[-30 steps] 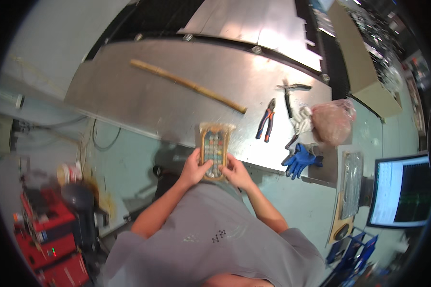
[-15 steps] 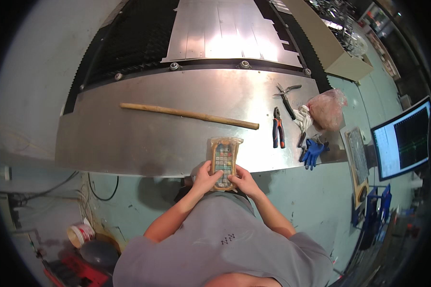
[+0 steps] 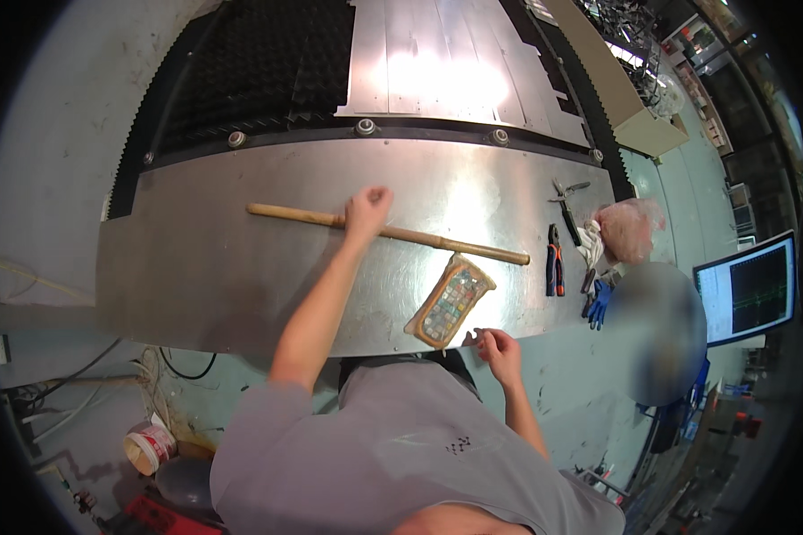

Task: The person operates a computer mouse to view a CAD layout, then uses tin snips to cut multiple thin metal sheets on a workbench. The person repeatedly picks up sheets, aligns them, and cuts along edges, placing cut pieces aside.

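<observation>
A remote pendant (image 3: 451, 303) with rows of coloured keys, wrapped in clear plastic, lies tilted near the front edge of the metal table. My left hand (image 3: 368, 212) is stretched across a wooden stick (image 3: 419, 238), its fingers curled in beyond the stick; slight blur hides whether anything is between them. The stick passes beneath that hand, and I cannot tell whether they touch. Beside the pendant's near end, at the table edge, my right hand (image 3: 500, 350) is loosely bent, fingers apart, with nothing visible in it.
Orange-and-black pliers (image 3: 554, 263), dark-handled cutters (image 3: 569, 214), blue gloves (image 3: 599, 303) and a pink plastic bag (image 3: 632, 229) lie at the table's right. Farther right stands a monitor (image 3: 748, 285). A machine bed with metal sheet (image 3: 446, 80) lies beyond the table (image 3: 187, 267).
Both hands have let go of the pendant, which now lies turned on the table. My left hand has moved forward and over the stick; my right hand has shifted right. The view has moved too.
</observation>
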`<state>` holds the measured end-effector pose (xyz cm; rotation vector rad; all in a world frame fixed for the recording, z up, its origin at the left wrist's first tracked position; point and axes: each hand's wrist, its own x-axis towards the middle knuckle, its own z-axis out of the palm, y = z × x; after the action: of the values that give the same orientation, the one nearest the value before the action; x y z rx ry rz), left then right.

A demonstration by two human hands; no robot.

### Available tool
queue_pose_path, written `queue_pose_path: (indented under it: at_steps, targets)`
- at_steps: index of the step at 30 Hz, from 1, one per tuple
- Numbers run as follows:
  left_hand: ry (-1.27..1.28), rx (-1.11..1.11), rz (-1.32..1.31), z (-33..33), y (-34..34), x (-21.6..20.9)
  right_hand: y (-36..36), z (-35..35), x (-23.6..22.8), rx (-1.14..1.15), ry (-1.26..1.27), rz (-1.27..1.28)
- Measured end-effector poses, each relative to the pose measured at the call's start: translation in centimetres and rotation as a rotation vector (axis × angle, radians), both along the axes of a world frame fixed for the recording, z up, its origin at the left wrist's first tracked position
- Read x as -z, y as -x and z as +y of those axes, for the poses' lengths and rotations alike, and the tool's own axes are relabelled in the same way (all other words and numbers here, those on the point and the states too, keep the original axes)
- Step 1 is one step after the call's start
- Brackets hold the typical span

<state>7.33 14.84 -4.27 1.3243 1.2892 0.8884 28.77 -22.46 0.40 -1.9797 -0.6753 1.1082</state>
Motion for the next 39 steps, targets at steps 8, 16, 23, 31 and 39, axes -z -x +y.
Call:
queue_pose_path:
  at_steps: [8,16,23,31,39]
  targets:
    - [0.57,-0.434,-0.798,21.9,-8.8,-0.5,-2.9,0.6,-0.7,0.084,-0.163,0.061]
    - [0.66,-0.669,-0.681,23.3,-10.8,-2.1,-9.8,7.0,-3.3,-0.085,-0.213,0.126]
    - [0.797,-0.854,-0.651,24.5,-10.4,-3.4,-13.3,15.1,-3.8,-0.372,-0.332,0.313]
    - [0.591,-0.839,-0.55,23.4,-10.1,-1.9,-13.0,15.9,-2.7,-0.297,-0.387,0.41]
    - [0.401,-0.571,-0.999,22.4,-9.5,-2.3,-10.1,13.2,-2.9,-0.172,-0.332,0.208]
